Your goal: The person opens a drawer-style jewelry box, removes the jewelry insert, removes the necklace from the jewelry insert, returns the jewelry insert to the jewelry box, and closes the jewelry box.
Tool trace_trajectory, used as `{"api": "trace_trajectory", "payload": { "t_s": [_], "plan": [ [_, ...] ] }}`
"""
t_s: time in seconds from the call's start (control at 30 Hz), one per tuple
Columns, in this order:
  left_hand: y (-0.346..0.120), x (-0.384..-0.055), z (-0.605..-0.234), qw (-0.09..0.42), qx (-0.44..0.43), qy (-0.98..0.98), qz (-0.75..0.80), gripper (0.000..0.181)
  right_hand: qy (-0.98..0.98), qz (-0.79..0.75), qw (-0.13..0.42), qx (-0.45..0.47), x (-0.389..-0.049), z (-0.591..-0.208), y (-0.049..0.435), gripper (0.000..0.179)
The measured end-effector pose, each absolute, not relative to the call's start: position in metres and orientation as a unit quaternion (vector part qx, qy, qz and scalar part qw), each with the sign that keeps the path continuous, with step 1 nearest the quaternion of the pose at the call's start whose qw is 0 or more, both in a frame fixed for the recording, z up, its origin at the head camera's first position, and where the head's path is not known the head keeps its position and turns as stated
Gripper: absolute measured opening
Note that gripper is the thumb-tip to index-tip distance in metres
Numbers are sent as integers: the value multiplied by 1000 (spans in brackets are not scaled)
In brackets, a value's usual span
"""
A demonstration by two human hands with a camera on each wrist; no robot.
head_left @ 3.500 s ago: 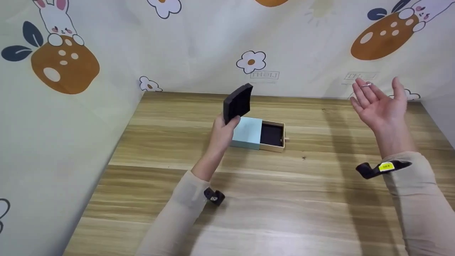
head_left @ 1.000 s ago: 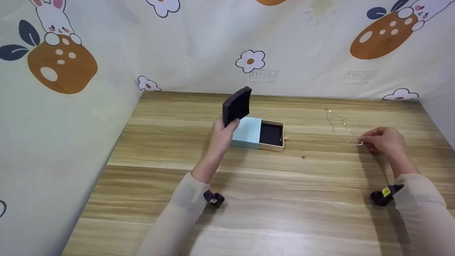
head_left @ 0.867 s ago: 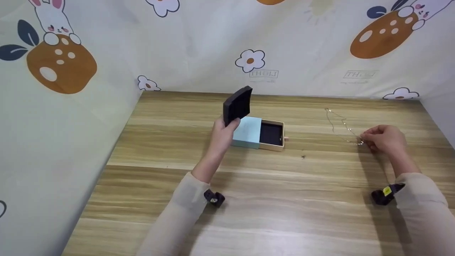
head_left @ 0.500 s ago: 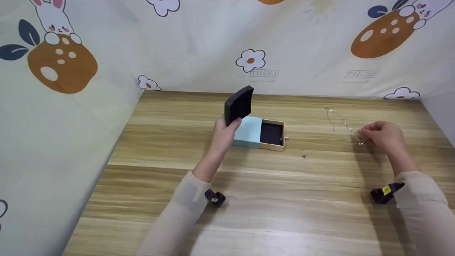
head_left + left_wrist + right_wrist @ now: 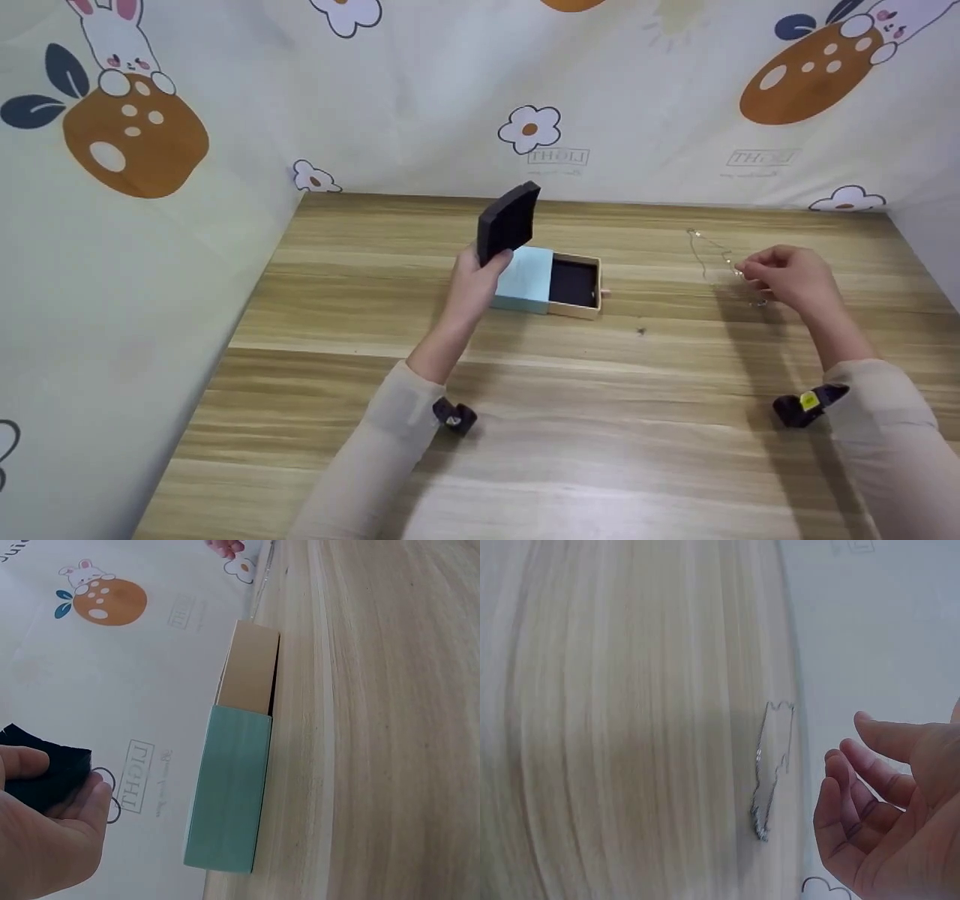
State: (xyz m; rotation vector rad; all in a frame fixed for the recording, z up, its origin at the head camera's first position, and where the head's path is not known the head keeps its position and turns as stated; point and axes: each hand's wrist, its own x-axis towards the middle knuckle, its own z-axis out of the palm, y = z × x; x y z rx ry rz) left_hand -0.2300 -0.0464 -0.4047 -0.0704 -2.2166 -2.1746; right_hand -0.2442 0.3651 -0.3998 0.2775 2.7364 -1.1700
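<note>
In the head view my left hand (image 5: 476, 289) grips a black foam pad (image 5: 508, 223) by its lower end, thumb in front, held up over the box. A thin silvery necklace (image 5: 697, 259) lies in a loose loop on the table at the right. My right hand (image 5: 795, 281) hovers over the necklace's right part and hides some of it. In the right wrist view the thumb and loosely bent fingers (image 5: 889, 739) stand apart with nothing between them, and the whole necklace (image 5: 759, 765) shows on the wood.
A light blue sleeve box (image 5: 525, 277) sits on the wooden table (image 5: 600, 420); its tan drawer (image 5: 575, 311) is pulled partly out to the right, with black lining inside. A patterned cloth (image 5: 420, 97) hangs behind and to the left.
Earlier my right hand was raised, palm up, with something silvery at its fingers; now it is lower, above the spread necklace. Lately it moved slightly left and away. My left hand stayed nearly still.
</note>
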Motion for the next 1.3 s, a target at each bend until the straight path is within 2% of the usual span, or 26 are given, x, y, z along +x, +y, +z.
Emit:
{"api": "trace_trajectory", "payload": {
  "t_s": [0.3,0.83,1.3],
  "plan": [
    [-45,-228,-403,10,-26,-716,-697,39,900,-426,74,62,-244,-391,341,42],
    [-37,-225,-403,-83,-72,-677,-727,41,889,-449,87,-29,-233,-370,284,43],
    [-32,-222,-404,-98,-133,-704,-691,36,872,-467,105,-103,-229,-365,230,36]
  ]
}}
